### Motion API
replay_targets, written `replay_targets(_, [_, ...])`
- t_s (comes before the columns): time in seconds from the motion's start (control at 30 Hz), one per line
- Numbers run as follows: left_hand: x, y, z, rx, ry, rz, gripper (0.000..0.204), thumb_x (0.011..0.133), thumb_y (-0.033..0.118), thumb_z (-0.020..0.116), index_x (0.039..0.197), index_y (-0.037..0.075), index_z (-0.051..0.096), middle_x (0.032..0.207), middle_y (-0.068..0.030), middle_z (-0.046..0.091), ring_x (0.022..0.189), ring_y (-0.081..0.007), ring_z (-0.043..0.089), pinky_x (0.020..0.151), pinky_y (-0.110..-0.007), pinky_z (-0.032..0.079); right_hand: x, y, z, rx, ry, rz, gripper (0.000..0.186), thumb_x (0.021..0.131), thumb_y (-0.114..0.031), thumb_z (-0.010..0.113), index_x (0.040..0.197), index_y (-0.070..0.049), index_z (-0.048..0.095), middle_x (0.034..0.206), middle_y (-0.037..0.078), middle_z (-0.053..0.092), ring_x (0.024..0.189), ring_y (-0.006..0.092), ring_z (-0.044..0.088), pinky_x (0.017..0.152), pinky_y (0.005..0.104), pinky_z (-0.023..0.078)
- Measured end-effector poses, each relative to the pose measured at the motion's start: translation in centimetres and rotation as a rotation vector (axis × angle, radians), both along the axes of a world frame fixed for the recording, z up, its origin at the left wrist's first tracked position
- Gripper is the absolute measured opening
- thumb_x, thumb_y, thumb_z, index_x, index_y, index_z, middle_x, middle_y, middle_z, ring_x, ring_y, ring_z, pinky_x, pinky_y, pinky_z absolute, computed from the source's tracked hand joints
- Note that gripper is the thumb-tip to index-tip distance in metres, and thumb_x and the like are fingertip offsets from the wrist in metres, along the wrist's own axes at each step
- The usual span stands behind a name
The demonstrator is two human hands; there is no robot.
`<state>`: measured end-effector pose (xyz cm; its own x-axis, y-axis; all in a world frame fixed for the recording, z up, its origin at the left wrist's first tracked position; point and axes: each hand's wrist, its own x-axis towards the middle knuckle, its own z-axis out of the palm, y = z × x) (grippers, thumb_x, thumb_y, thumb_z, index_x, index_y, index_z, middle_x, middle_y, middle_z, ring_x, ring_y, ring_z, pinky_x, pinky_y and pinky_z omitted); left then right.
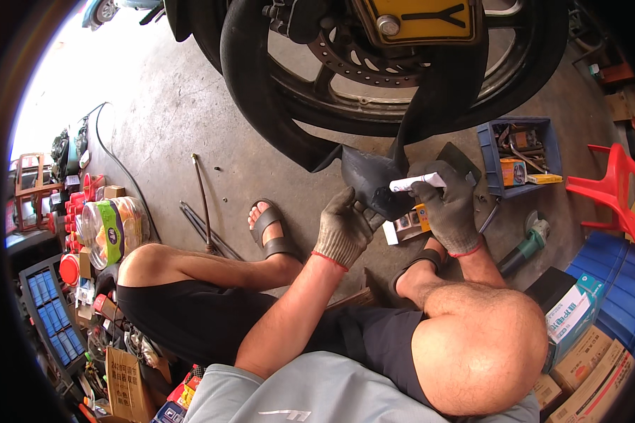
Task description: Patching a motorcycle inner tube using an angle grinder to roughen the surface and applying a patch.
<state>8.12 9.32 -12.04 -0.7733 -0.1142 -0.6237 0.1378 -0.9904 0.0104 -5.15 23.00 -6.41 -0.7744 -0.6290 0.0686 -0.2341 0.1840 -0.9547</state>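
A black rubber inner tube (369,171) hangs out from the motorcycle wheel (515,113) and is stretched in front of me. In a grey knitted work glove, my left hand (344,227) grips its lower part, thumb on top and fingers underneath. My gloved right hand (450,211) is closed around a small white squeeze tube (418,182), held with its tip close to the rubber. Around the tip, the rubber shows a darker patch (391,202). Below my hands lies a small open box (408,224), partly covered by them.
A blue crate (497,166) of tools and small boxes stands at the right, near a red plastic stool (617,187). A green angle grinder (529,243) lies by my right knee. Metal rods (204,229) rest on the concrete floor. Jars and boxes (113,225) crowd the left.
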Motion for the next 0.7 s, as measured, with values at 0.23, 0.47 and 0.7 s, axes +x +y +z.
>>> replay_targets(0.23, [-0.6, 0.3, 1.0, -0.038, -0.018, -0.045, 0.039, 0.097, 0.028, 0.045, 0.123, -0.001, 0.048, 0.12, -0.0148, 0.061, 0.115, -0.0317, 0.058, 0.104, -0.052, 0.042, 0.3, -0.6, 1.2, 0.017, 0.267, 0.151, 0.016, 0.082, -0.008, 0.071, 0.097, -0.004, 0.065, 0.088, 0.012, 0.067, 0.08, 0.0256, 0.068, 0.068, 0.033, 0.053])
replay_targets(0.47, [-0.5, 0.6, 0.9, -0.052, -0.007, -0.042, 0.041, 0.096, 0.029, 0.046, 0.123, -0.001, 0.047, 0.121, -0.0149, 0.061, 0.113, -0.0321, 0.058, 0.101, -0.051, 0.043, 0.5, -1.2, 1.2, 0.065, 0.279, 0.237, 0.017, 0.082, -0.016, 0.072, 0.094, -0.005, 0.065, 0.087, 0.011, 0.067, 0.077, 0.0299, 0.067, 0.065, 0.0362, 0.053])
replay_targets(0.7, [-0.4, 0.6, 0.9, -0.097, 0.033, -0.062, 0.04, 0.096, 0.029, 0.047, 0.122, -0.001, 0.048, 0.12, -0.0144, 0.061, 0.114, -0.0322, 0.057, 0.102, -0.051, 0.042, 0.4, -1.3, 0.9, 0.08, 0.305, 0.241, 0.017, 0.083, -0.017, 0.072, 0.093, -0.006, 0.065, 0.086, 0.012, 0.066, 0.075, 0.0305, 0.066, 0.062, 0.0373, 0.052])
